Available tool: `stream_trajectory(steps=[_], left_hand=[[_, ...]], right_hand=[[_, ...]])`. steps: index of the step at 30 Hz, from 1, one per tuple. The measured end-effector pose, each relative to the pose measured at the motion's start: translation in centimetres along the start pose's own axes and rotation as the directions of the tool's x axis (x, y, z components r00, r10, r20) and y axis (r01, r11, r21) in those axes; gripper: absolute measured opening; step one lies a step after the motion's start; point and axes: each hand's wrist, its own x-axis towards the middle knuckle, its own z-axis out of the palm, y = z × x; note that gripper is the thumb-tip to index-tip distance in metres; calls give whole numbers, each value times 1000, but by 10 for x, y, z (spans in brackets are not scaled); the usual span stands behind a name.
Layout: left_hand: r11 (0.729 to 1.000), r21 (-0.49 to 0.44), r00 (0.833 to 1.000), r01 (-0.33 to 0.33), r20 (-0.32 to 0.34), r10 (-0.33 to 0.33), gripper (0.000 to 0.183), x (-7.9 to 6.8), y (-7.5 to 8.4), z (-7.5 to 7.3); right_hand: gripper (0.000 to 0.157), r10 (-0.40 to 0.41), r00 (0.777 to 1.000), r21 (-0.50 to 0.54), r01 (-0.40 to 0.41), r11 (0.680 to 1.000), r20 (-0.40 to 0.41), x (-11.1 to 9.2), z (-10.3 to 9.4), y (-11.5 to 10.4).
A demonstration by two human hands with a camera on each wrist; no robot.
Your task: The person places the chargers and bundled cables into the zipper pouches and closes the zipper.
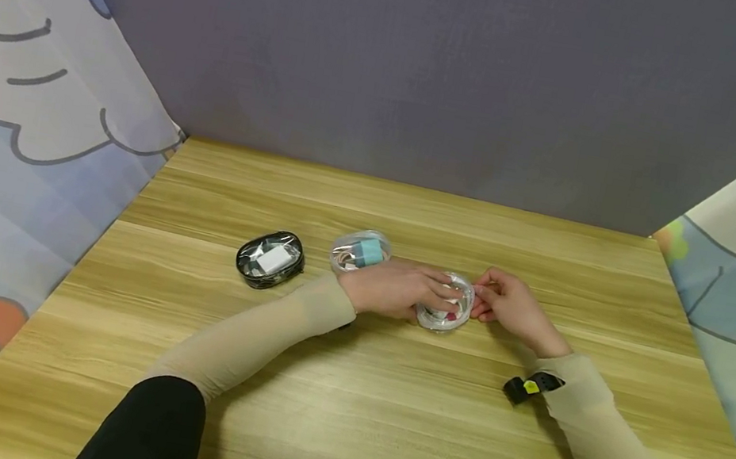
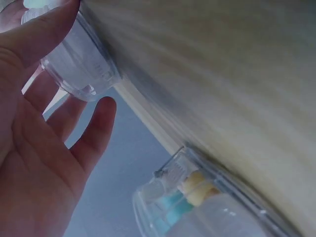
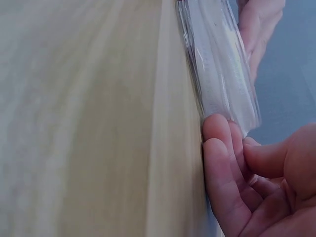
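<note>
A small clear oval zip pouch [image 1: 463, 309] with whitish and red contents lies on the wooden table. My left hand [image 1: 402, 287] holds it, fingers spread over its top and thumb at the near side. In the left wrist view the thumb and fingers reach around the see-through wall of the pouch [image 2: 81, 64]. From the right, my right hand [image 1: 513, 309] pinches the pouch's edge between thumb and curled fingertips. The right wrist view shows those fingers [image 3: 222, 168] low against the table, at the end of the pouch [image 3: 222, 74]; what they pinch there is mostly hidden.
A second clear pouch [image 1: 341, 251] with a light-blue item inside sits just behind the left wrist. Farther left lies a black-trimmed clear pouch [image 1: 271, 259] holding a white item. A grey wall [image 1: 430, 111] closes off the table's [image 1: 380, 424] far edge; printed cartoon panels flank both sides.
</note>
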Motion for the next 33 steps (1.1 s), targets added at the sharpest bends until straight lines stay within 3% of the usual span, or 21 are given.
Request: stream_trajectory(steps=[10, 21, 33], left_hand=[[999, -7, 998, 45, 37, -44, 64, -1, 1, 4], [995, -46, 995, 93, 43, -91, 67, -2, 0, 3], [992, 9, 991, 126, 53, -126, 67, -1, 4, 2]], right_hand=[[14, 24, 998, -2, -24, 1000, 63, -13, -4, 4], [12, 27, 996, 39, -30, 999, 82, -30, 6, 5], [13, 26, 992, 64, -34, 997, 121, -37, 11, 5]])
